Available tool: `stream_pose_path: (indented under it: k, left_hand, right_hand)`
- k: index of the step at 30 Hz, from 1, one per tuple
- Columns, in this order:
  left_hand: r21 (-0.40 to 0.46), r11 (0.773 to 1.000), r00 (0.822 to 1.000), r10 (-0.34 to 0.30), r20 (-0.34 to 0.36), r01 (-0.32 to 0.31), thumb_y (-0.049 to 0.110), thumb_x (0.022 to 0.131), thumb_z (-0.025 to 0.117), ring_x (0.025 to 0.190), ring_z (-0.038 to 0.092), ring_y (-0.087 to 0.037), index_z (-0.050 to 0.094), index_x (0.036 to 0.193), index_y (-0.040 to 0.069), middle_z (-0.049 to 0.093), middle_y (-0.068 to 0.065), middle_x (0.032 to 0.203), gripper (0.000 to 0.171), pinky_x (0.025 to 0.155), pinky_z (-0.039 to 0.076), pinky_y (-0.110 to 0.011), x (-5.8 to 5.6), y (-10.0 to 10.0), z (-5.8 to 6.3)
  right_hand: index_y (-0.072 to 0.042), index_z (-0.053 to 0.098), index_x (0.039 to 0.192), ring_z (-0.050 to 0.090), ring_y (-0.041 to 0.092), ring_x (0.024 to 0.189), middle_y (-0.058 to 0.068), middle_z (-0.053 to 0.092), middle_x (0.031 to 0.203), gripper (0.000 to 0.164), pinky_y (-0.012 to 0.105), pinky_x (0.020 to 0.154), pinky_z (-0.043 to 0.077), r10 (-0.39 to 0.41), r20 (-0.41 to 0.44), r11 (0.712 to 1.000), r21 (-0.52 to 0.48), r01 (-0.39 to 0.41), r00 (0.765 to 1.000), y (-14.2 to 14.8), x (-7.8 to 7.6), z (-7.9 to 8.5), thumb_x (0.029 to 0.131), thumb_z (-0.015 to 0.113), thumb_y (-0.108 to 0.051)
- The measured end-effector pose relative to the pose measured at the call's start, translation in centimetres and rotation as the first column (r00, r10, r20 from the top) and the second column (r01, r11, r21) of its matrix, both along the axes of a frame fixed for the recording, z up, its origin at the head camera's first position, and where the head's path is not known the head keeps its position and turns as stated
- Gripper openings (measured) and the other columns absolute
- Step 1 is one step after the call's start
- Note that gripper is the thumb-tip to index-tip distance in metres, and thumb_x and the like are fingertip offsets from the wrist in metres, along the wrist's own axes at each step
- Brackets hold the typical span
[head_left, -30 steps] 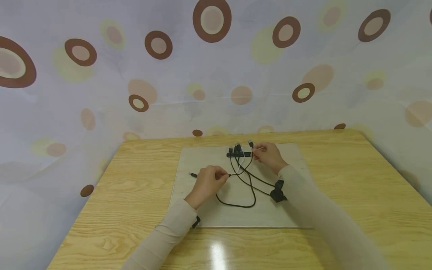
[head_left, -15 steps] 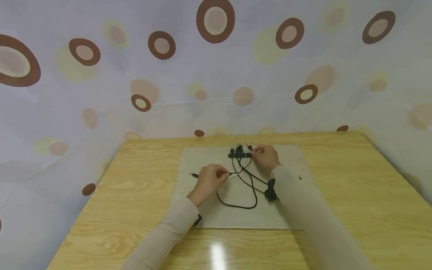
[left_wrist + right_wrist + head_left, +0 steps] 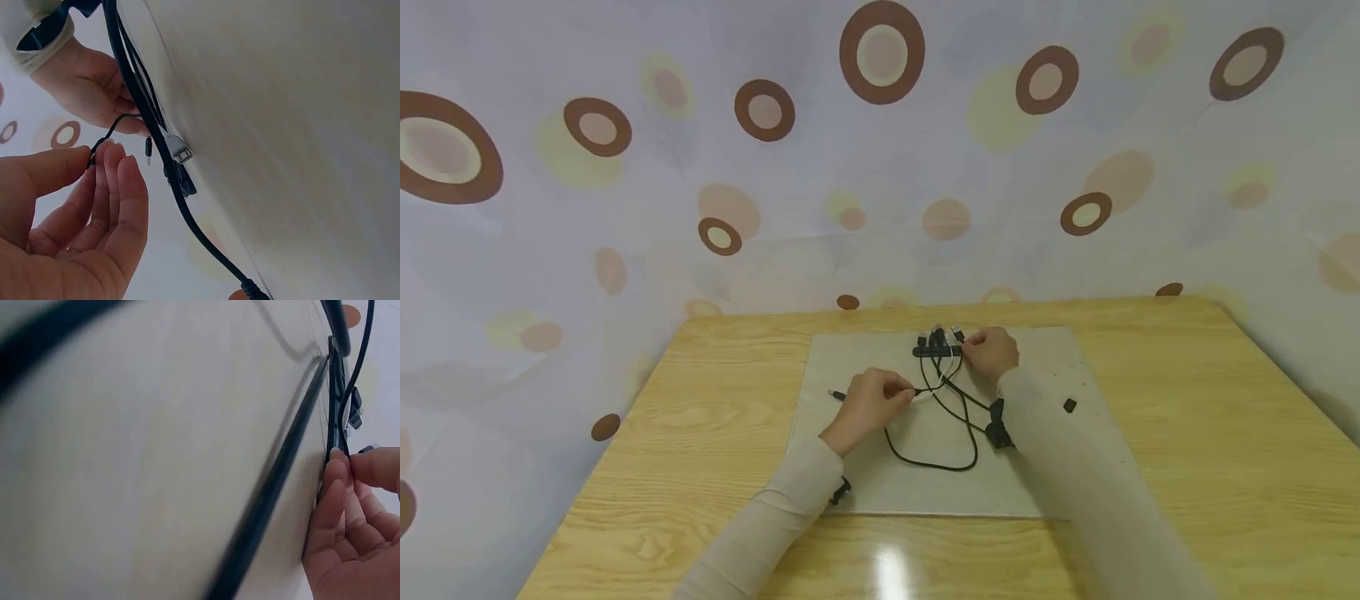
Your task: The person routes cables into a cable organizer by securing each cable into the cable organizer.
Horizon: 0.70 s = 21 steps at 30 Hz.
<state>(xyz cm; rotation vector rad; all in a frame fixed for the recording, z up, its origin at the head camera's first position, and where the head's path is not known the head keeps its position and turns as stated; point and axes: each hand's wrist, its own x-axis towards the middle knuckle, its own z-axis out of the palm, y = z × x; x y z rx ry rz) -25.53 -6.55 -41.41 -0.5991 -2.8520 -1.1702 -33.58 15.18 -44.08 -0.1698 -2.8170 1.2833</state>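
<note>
My left hand (image 3: 871, 404) pinches the end of a thin black cable (image 3: 112, 128) between thumb and fingertips, raised over the grey board. At the back, my right hand (image 3: 992, 352) pinches the same-looking black cable (image 3: 359, 369) at the right end of a black cable holder strip (image 3: 936, 352). A USB plug (image 3: 958, 333) sticks up beside those fingertips. Several other plugs (image 3: 937, 335) stand along the strip, their cables running forward. A white cable (image 3: 951, 367) hangs among them, and its white USB connector (image 3: 181, 153) shows in the left wrist view.
Looped black cable (image 3: 936, 467) lies on the grey board (image 3: 1030, 492), on a wooden table (image 3: 700, 433). A dark connector with a metal tip (image 3: 837, 395) pokes out left of the left hand. A small black square piece (image 3: 1070, 405) lies right of the right sleeve.
My right hand has moved slightly down and in against the strip's right end, with the cable pinched. Its forearm swung left, uncovering the small black square piece. The left hand stays nearly still.
</note>
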Motion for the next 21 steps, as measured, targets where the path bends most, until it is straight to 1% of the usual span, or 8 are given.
stream_pose_path:
  k: [3,8,12,17,21]
  left_hand:
    - [0.009,1.0,1.0,-0.001,0.015,0.001,0.015,0.093,0.063,0.08,0.063,-0.017,0.074,0.096,0.005,0.071,-0.006,0.089,0.015,0.069,0.05,-0.029,-0.24,0.01,-0.17]
    - [0.017,1.0,1.0,0.002,0.029,-0.003,0.016,0.093,0.063,0.08,0.063,-0.017,0.075,0.097,0.006,0.071,-0.005,0.089,0.015,0.069,0.05,-0.029,-0.43,-0.06,-0.35]
    - [0.015,1.0,0.999,0.005,0.032,-0.005,0.016,0.093,0.063,0.079,0.064,-0.016,0.075,0.096,0.007,0.071,-0.005,0.088,0.015,0.069,0.05,-0.029,-0.41,-0.09,-0.32]
    - [0.008,1.0,0.999,0.009,0.032,-0.009,0.016,0.093,0.063,0.081,0.063,-0.017,0.075,0.096,0.007,0.071,-0.005,0.089,0.015,0.07,0.05,-0.03,-0.42,-0.1,-0.31]
    - [0.01,1.0,1.0,0.01,0.026,-0.01,0.015,0.093,0.063,0.081,0.063,-0.017,0.075,0.096,0.007,0.071,-0.005,0.089,0.015,0.071,0.05,-0.03,-0.48,-0.13,-0.34]
  right_hand:
    - [0.002,0.071,0.097,0.063,0.034,0.093,0.015,0.071,0.088,0.024,0.045,0.087,0.047,-0.013,0.013,1.0,0.011,0.013,1.0,-0.09,0.27,0.45,0.093,0.055,-0.016]
    - [0.001,0.071,0.094,0.063,0.031,0.086,0.012,0.071,0.08,0.022,0.043,0.082,0.048,-0.019,0.022,1.0,0.013,0.019,1.0,-0.3,0.51,0.95,0.093,0.058,-0.016]
    - [0.001,0.071,0.094,0.063,0.03,0.084,0.011,0.07,0.079,0.02,0.042,0.08,0.048,-0.028,0.018,1.0,0.015,0.027,0.999,-0.35,0.43,0.78,0.092,0.06,-0.016]
    - [0.003,0.071,0.094,0.063,0.032,0.086,0.014,0.071,0.081,0.021,0.042,0.081,0.048,-0.021,-0.011,1.0,0.018,0.021,1.0,-0.28,0.15,0.39,0.092,0.059,-0.014]
    - [0.004,0.071,0.096,0.064,0.033,0.086,0.015,0.071,0.083,0.022,0.041,0.077,0.049,-0.018,-0.011,1.0,0.014,0.018,1.0,-0.18,-0.08,0.24,0.092,0.06,-0.015]
